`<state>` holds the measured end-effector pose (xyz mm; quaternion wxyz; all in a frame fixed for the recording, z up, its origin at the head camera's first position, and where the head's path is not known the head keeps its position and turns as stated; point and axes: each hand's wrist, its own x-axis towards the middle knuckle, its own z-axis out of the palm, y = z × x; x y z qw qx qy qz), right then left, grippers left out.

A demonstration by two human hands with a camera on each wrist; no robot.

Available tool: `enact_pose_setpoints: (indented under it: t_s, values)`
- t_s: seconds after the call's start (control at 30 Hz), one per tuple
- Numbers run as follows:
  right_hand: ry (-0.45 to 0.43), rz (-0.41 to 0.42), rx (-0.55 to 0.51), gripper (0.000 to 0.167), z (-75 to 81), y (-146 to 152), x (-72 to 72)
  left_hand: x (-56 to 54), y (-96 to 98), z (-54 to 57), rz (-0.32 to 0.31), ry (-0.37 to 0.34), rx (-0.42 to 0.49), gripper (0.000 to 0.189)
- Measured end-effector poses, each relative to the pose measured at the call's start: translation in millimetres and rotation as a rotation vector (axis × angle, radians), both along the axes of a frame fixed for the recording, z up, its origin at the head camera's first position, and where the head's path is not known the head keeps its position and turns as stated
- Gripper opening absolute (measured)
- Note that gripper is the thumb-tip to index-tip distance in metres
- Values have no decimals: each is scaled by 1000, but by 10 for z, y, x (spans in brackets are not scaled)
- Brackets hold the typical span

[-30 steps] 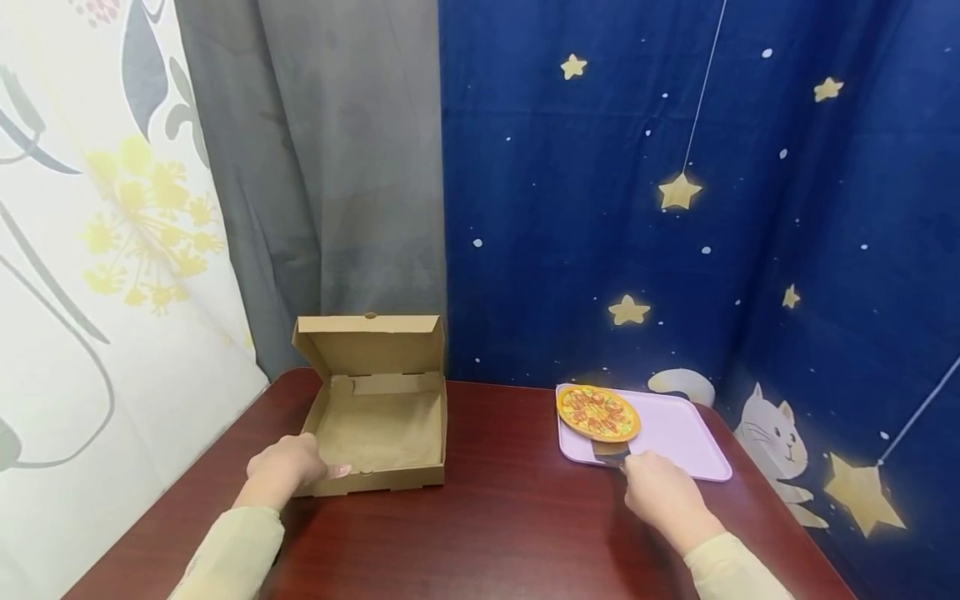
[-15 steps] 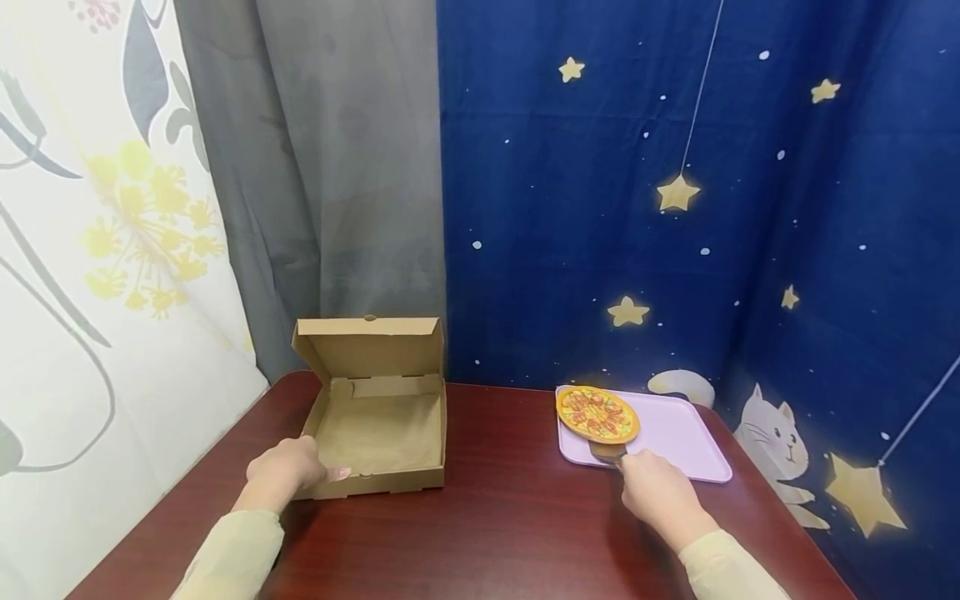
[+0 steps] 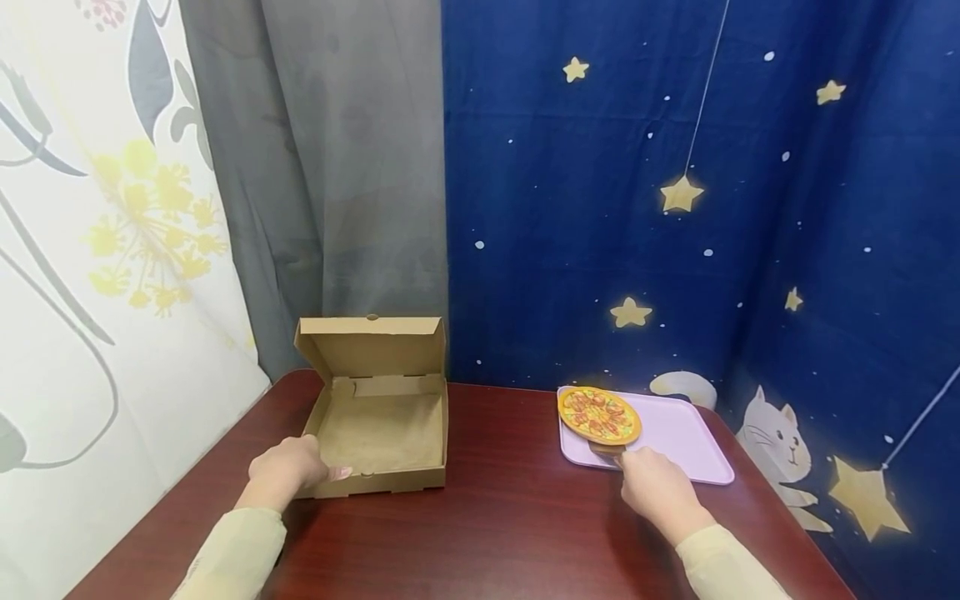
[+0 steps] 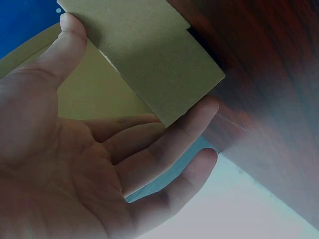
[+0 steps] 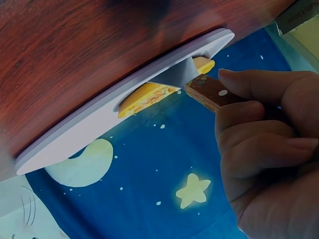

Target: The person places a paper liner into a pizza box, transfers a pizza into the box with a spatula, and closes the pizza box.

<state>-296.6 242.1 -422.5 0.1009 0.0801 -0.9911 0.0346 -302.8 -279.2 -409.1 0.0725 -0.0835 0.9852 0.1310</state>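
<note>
Over at the far left of the frame a white floral curtain hangs beside a grey one. Lower left of centre on the dark red worktop, I see a cardboard box with its lid standing raised at the back. The person's left hand is at the box's near left corner, thumb on the front wall and fingers round the side, so the corner is held between them. The two hands are well apart.

Towards the lower right, the pizza sits at the left end of a pale lilac tray, in front of a blue starry curtain. The blade of a spatula meets the pizza's near edge; how far it reaches underneath is hidden. Just right of that, the right hand is clamped on the spatula's brown handle, fingers curled round it. Farther right, a white cat shows on the curtain.
</note>
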Motion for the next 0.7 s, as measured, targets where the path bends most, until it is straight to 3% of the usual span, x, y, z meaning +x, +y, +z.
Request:
enact_pose_setpoints:
  t_s: [0.7]
  values:
    - [26,-11,20,12,5,-84,-42,10,15,13,0,-9,-12,95]
